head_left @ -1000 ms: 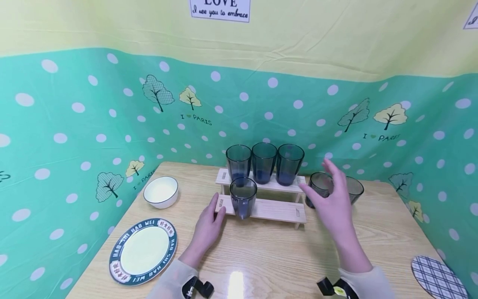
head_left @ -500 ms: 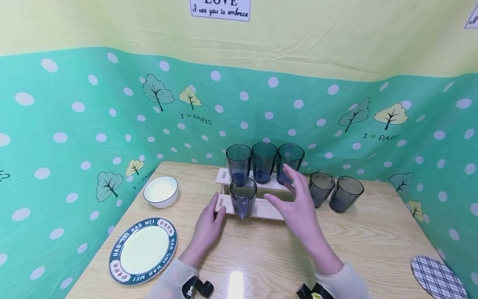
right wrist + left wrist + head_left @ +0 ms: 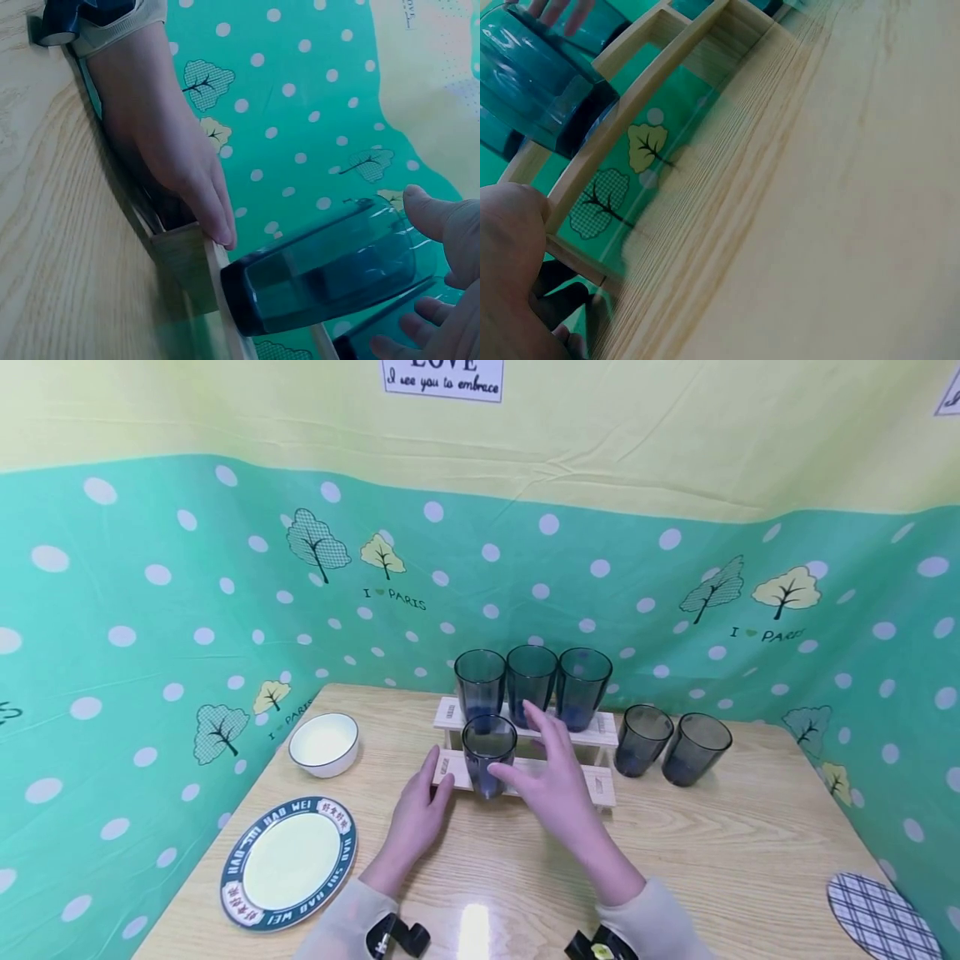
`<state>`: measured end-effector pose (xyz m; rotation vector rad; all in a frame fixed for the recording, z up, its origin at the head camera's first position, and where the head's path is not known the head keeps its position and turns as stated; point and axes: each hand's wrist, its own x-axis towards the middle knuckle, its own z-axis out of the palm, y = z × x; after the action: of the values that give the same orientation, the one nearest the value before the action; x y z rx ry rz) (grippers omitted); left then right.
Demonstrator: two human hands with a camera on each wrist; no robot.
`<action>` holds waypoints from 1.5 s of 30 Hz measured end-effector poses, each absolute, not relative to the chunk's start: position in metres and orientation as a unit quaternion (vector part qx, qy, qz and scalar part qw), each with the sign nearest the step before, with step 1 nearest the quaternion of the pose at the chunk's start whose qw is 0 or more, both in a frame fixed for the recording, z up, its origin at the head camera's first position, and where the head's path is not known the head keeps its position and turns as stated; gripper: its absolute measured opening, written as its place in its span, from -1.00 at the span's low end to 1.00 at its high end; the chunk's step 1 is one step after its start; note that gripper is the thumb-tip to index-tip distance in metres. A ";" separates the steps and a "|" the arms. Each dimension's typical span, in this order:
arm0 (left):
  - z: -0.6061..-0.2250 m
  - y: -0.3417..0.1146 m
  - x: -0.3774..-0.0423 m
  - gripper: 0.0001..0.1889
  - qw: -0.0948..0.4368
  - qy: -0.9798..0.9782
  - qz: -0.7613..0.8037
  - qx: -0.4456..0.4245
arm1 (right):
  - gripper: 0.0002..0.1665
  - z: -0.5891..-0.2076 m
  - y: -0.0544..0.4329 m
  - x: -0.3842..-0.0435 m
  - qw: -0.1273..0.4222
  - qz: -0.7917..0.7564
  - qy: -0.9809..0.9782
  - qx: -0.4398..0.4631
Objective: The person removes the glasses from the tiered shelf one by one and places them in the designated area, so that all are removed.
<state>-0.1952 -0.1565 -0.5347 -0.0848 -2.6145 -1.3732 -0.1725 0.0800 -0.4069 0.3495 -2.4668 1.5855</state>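
Note:
A two-tier wooden rack (image 3: 566, 781) stands on the table; my left hand (image 3: 417, 814) grips the left end of its lower shelf, thumb over the front edge. On that shelf stands a dark blue drinking glass (image 3: 487, 756). My right hand (image 3: 555, 785) is at the right of this glass, fingers and thumb spread apart; in the right wrist view the thumb (image 3: 431, 214) is close to the glass's rim, and contact is unclear. Several more glasses line the upper shelf, among them a left one (image 3: 478, 681), a middle one (image 3: 531, 672) and a right one (image 3: 583, 685).
Two grey glasses, a nearer-left one (image 3: 642, 739) and a right one (image 3: 696, 749), stand to the right of the rack. A white bowl (image 3: 324, 745) and a blue-rimmed plate (image 3: 288, 863) lie at left. A checked round mat (image 3: 883, 917) lies at front right.
My right hand has moved left, from in front of the two grey glasses to beside the glass on the lower shelf. My left hand has stayed on the rack's end.

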 end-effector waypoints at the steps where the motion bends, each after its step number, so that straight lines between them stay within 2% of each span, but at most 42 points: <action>1: -0.535 -0.156 -0.195 -0.29 0.094 -0.881 -0.462 -0.029 | 0.22 -0.409 0.078 -0.173 0.093 0.533 -0.833 0.117; 26: -0.535 -0.157 -0.196 -0.28 0.091 -0.880 -0.465 -0.031 | 0.34 -0.441 0.059 -0.184 0.066 0.542 -0.827 0.131; 45: -0.536 -0.157 -0.196 -0.29 0.093 -0.880 -0.464 -0.031 | 0.23 -0.443 0.054 -0.183 0.078 0.544 -0.827 0.118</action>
<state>-0.1959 -0.1567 -0.5355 -0.0934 -2.6129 -1.3777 -0.1831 0.0543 -0.4429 0.3521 -2.4764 1.6282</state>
